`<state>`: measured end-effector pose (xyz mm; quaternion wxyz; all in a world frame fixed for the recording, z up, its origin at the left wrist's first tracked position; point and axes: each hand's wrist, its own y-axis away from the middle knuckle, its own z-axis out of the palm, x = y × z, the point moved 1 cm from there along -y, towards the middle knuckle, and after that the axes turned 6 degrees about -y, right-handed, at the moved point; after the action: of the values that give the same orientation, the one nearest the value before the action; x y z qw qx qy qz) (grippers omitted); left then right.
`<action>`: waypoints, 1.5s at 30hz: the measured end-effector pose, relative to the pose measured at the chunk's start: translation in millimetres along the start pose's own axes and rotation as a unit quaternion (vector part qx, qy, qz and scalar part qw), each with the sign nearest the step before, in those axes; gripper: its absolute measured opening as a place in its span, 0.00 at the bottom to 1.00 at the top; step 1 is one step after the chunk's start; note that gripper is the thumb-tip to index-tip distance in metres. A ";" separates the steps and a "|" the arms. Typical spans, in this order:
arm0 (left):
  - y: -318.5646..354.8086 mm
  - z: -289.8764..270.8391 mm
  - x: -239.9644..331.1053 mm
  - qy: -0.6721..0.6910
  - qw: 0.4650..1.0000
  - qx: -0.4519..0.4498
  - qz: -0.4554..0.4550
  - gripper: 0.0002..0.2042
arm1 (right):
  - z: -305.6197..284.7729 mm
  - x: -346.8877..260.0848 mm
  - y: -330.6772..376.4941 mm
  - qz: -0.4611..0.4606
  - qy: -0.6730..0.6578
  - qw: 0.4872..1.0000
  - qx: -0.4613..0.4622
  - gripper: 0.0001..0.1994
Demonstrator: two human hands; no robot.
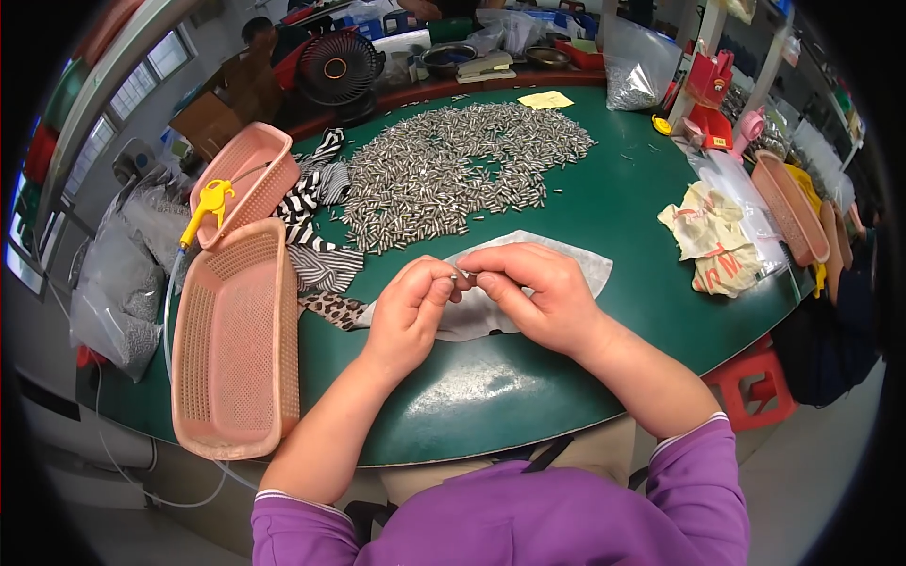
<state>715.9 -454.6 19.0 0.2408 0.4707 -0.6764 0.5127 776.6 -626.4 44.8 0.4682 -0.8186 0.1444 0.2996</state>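
Note:
Above a pale grey cloth [587, 268] my hands meet, their fingertips nearly touching. My left hand [404, 316] is closed in a pinch, and so is my right hand [545, 294]. Between their fingertips shows a small silver metal piece [465, 274]; its exact shape is mostly covered by the fingers. Just beyond the hands spreads a wide heap of small silver metal cylinders [444, 174] on the green table [628, 212]. The cloth lies flat under both hands.
Two pink plastic baskets [236, 429] stand at left, with a yellow air gun [209, 209] on the far one. Striped cloths [326, 267] lie beside them. A stained cream cloth [713, 236] lies right. A black fan [337, 71] and a bag of metal parts [634, 75] stand at the back.

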 end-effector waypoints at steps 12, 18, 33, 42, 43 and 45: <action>1.2 -1.6 -0.8 -0.002 0.999 -0.039 -0.027 0.08 | -2.1 -3.0 -1.6 -0.009 0.032 0.998 -0.049 0.07; 4.8 4.1 -1.9 0.023 0.999 -0.036 -0.026 0.07 | 4.6 1.9 2.3 0.026 0.013 1.000 -0.006 0.07; 1.5 3.3 -12.9 0.398 0.851 0.050 -0.339 0.06 | -4.2 18.2 1.9 0.080 0.070 0.994 0.038 0.06; 5.1 -14.3 17.0 0.542 0.758 0.068 -0.357 0.07 | -3.9 25.0 4.3 0.101 0.105 0.989 0.028 0.05; 8.1 -18.3 27.3 0.535 0.765 0.072 -0.351 0.07 | -5.0 23.9 4.5 0.099 0.105 0.989 0.026 0.05; 17.1 -31.3 45.2 0.523 0.778 0.093 -0.337 0.06 | -6.3 22.1 4.7 0.090 0.092 0.991 0.036 0.05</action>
<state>675.9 -443.0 58.8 0.6701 0.3483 -0.1940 0.6261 793.7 -633.3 30.1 0.4532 -0.8089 0.2712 0.2583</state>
